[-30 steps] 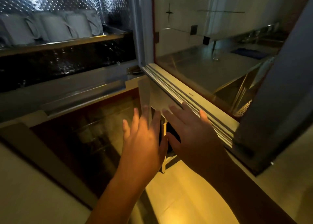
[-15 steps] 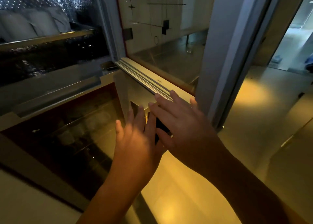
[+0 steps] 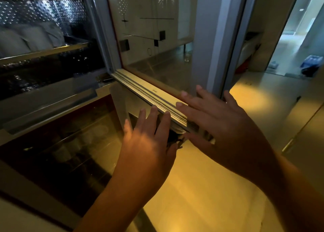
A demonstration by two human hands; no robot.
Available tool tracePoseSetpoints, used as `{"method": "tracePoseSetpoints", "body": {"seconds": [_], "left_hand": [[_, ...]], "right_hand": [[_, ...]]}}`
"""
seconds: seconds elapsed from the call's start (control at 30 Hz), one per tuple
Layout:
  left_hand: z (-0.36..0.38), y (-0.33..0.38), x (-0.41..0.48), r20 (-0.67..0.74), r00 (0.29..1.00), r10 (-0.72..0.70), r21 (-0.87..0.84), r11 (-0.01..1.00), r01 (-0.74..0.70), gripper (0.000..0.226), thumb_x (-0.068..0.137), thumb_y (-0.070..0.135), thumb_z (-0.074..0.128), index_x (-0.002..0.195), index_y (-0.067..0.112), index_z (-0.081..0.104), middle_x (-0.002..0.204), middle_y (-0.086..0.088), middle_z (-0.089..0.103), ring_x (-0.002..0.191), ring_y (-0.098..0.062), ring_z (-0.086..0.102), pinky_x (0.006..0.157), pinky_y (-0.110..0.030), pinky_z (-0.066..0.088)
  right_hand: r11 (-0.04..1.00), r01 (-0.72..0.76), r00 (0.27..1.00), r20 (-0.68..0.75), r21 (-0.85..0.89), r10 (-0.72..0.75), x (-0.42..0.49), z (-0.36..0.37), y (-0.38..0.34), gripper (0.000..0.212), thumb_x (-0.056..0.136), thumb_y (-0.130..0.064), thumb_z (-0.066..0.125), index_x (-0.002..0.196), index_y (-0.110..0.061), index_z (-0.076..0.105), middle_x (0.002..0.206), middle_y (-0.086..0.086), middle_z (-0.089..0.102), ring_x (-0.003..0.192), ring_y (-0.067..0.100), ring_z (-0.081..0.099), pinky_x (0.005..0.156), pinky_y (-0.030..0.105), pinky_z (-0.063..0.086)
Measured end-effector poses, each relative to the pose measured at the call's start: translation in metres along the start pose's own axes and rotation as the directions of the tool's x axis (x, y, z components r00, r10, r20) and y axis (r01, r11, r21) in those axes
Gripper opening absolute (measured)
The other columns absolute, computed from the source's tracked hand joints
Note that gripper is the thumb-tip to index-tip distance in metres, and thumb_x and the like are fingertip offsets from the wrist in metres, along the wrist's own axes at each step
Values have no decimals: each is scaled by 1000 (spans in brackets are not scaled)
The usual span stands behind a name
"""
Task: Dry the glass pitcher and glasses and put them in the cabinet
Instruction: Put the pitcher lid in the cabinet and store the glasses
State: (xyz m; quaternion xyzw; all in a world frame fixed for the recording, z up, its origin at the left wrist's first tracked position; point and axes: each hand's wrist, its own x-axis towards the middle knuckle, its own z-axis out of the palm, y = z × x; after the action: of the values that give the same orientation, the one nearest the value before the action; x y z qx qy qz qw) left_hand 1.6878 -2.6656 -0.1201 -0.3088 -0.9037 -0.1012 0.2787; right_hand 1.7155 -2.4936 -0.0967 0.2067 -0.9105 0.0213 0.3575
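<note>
Fingers (image 3: 151, 119) were straight on left hand (image 3: 149, 147) and right hand (image 3: 226, 131), flat against cabinet door (image 3: 157, 59) edge mid-frame, holding nothing.

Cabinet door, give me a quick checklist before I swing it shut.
1. Door open, path looks free: ok.
2. Left hand flat, holding nothing: ok.
3. Right hand flat, holding nothing: ok.
4. Fingertips off the door's lower edge: not ok, they lie on it.
5. Pitcher and glasses inside: cannot tell, too dark.
</note>
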Motion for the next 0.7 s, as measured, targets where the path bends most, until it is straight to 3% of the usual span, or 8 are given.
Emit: {"method": "tracePoseSetpoints", "body": {"seconds": [0.1, 0.27, 0.43, 0.53, 0.6, 0.7], "left_hand": [[-1, 5, 1, -27, 999, 19, -9, 1000, -19, 59, 76, 40, 49, 123, 6, 54, 123, -22, 57, 115, -41, 52, 86, -63, 32], [-2, 4, -4, -6, 1000, 1, -14, 1000, -2, 60, 78, 43, 37, 124, 8, 53, 125, -22, 56, 117, -42, 50, 86, -61, 21], [2, -2, -11, -18, 999, -34, -23, 999, 34, 52, 83, 46, 35, 121, 12, 46, 123, -22, 58, 115, -42, 52, 84, -68, 37], [1, -5, -12, -21, 998, -63, -35, 997, 62, 55, 96, 53, 15, 121, 11, 41, 123, -23, 57, 113, -44, 52, 84, -66, 37], [-4, -9, -14, -21, 998, -62, -13, 998, 62, 61, 96, 55, 11, 123, 9, 42, 125, -23, 55, 114, -45, 51, 87, -64, 33], [-14, -17, -17, -4, 998, -58, 54, 997, 58, 67, 94, 56, 9, 127, 7, 42, 130, -24, 50, 119, -45, 46, 89, -60, 21]], "right_hand": [[999, 51, 998, 37, 5, -51, 1, 3, 6, 53, 78, -36, 42, 123, -11, 56, 131, 11, 54, 125, 32, 38, 88, 68, 29], [995, 96, 995, 8, 20, -97, 5, 4, 1, 51, 78, -35, 42, 119, -11, 59, 132, 12, 53, 125, 36, 41, 81, 75, 29], [989, 142, 990, -7, 32, -142, 6, 5, -12, 50, 78, -34, 43, 118, -10, 61, 129, 14, 55, 121, 42, 46, 78, 76, 29], [984, 157, 988, -3, 78, -157, 7, 2, -18, 47, 78, -33, 47, 118, -10, 61, 131, 12, 54, 124, 37, 42, 82, 72, 30], [981, 170, 985, -20, 89, -169, 9, 0, -22, 46, 79, -33, 47, 117, -11, 61, 131, 10, 54, 126, 31, 36, 86, 65, 30], [970, 197, 980, -64, 142, -189, 15, -2, -31, 46, 72, -28, 63, 114, -10, 63, 129, 10, 56, 123, 33, 42, 85, 61, 32]]}}
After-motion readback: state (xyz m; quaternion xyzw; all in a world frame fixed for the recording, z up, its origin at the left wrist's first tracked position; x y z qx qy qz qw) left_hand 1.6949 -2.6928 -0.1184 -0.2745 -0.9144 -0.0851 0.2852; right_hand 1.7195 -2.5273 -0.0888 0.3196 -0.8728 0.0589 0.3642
